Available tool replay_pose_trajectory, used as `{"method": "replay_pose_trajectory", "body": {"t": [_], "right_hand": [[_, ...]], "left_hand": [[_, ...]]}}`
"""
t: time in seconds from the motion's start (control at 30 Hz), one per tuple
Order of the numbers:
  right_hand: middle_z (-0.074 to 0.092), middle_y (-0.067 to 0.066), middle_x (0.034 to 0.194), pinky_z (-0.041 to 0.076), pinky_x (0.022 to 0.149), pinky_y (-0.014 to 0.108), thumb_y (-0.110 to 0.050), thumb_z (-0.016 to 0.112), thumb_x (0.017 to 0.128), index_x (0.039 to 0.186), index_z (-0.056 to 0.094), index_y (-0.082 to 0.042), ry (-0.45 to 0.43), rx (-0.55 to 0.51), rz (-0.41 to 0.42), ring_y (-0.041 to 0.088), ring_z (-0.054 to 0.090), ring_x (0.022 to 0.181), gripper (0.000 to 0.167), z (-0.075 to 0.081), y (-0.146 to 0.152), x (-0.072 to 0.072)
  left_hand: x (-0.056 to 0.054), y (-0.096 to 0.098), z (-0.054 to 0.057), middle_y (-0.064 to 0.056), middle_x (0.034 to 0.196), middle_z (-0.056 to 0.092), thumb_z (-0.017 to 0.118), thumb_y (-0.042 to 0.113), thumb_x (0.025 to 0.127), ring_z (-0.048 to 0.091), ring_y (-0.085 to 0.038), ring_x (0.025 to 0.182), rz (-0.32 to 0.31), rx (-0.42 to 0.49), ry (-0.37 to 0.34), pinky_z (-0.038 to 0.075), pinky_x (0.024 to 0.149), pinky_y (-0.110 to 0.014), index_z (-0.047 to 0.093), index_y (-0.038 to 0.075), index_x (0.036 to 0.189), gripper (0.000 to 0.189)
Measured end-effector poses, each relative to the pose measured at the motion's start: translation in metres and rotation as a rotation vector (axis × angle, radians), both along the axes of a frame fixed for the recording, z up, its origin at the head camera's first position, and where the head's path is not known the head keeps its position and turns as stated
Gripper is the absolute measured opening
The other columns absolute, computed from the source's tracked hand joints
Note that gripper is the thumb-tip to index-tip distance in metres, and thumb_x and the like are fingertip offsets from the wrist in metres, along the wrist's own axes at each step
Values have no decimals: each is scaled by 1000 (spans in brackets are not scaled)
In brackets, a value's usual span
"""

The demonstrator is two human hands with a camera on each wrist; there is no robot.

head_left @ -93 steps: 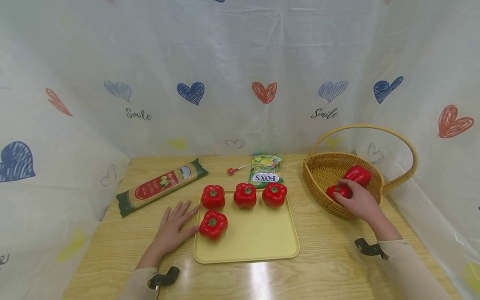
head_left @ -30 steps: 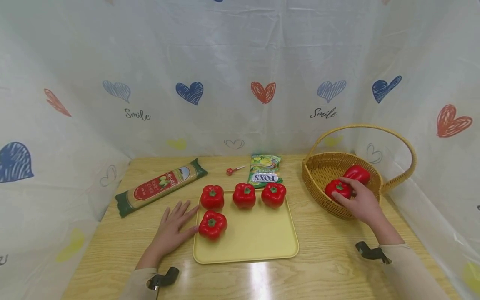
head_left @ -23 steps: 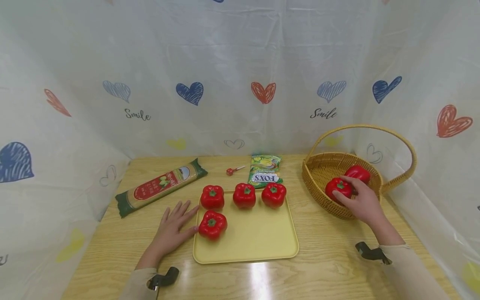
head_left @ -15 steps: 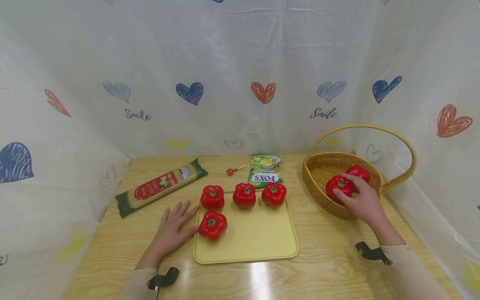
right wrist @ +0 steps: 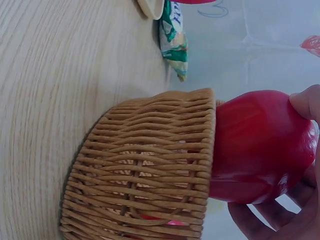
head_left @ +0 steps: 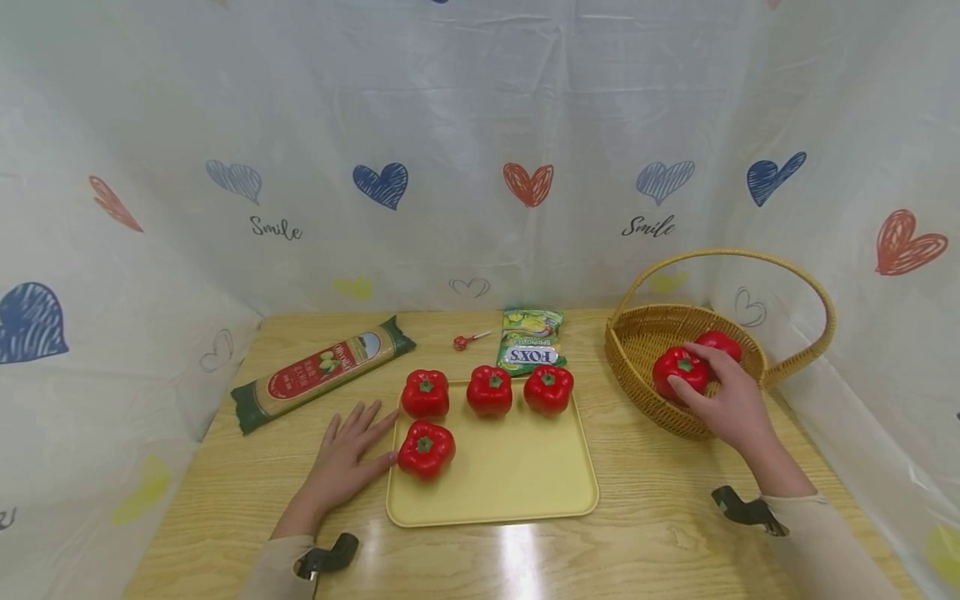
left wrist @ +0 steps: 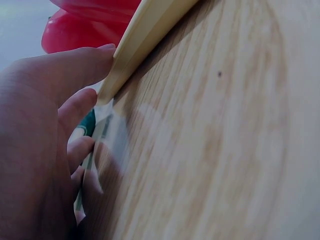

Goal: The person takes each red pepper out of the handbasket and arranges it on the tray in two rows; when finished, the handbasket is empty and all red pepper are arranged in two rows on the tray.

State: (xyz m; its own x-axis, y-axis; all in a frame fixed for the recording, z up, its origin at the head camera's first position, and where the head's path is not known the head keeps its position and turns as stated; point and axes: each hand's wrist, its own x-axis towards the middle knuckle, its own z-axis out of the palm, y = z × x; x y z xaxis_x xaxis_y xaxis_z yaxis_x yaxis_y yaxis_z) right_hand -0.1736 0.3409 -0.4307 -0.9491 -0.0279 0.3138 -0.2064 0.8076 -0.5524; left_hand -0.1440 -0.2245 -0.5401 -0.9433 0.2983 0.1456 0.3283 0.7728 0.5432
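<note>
My left hand (head_left: 348,454) lies flat with spread fingers on the table, left of a yellow tray (head_left: 517,467); its thumb touches the tray's edge in the left wrist view. On the tray sit several red bell peppers, among them a front-left one (head_left: 426,450) and a back-right one (head_left: 548,390). My right hand (head_left: 727,404) grips another red bell pepper (right wrist: 260,145), green stem upward, at the near side of a wicker basket (right wrist: 145,155). The right wrist view shows this pepper standing above the rim. A further red pepper (head_left: 722,342) lies in the basket, partly hidden by the hand.
A green-ended pasta packet (head_left: 322,372) lies at the back left. A lollipop (head_left: 471,340) and a green Fox's candy bag (head_left: 531,342) lie behind the tray. The basket's tall handle (head_left: 738,252) arches over it. A patterned curtain (head_left: 465,150) encloses the table.
My right hand has turned the gripped bell pepper stem upward and lifted it slightly, with a small shift to the right. My left hand and the tray's peppers have stayed put.
</note>
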Motion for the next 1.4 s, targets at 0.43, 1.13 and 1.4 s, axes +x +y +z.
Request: {"method": "replay_pose_trajectory", "body": {"t": [0.43,1.13,1.4], "right_hand": [[58,26,131,51,84,60,-27,74,94,140,54,-1,37,2,14,43,59,109,56,13,-12,8],[63,20,127,50,87,58,-19,80,88,138,58,-7,68,0,95,40,61,109,56,8,-34,19],[63,19,129,51,88,61,-17,81,86,136,59,-7,68,5,130,41,61,111,55,2,-40,22]], "left_hand": [[0,-1,1,-14,164,33,66,49,95,15,-42,154,4,3,-7,-1,121,-63,50,26,152,64],[0,0,4,-14,164,33,66,50,95,15,-42,154,4,7,-19,-1,121,-63,51,24,152,64],[0,0,2,-13,164,32,65,51,95,14,-42,154,3,3,-20,-1,121,-63,50,25,152,64]]}}
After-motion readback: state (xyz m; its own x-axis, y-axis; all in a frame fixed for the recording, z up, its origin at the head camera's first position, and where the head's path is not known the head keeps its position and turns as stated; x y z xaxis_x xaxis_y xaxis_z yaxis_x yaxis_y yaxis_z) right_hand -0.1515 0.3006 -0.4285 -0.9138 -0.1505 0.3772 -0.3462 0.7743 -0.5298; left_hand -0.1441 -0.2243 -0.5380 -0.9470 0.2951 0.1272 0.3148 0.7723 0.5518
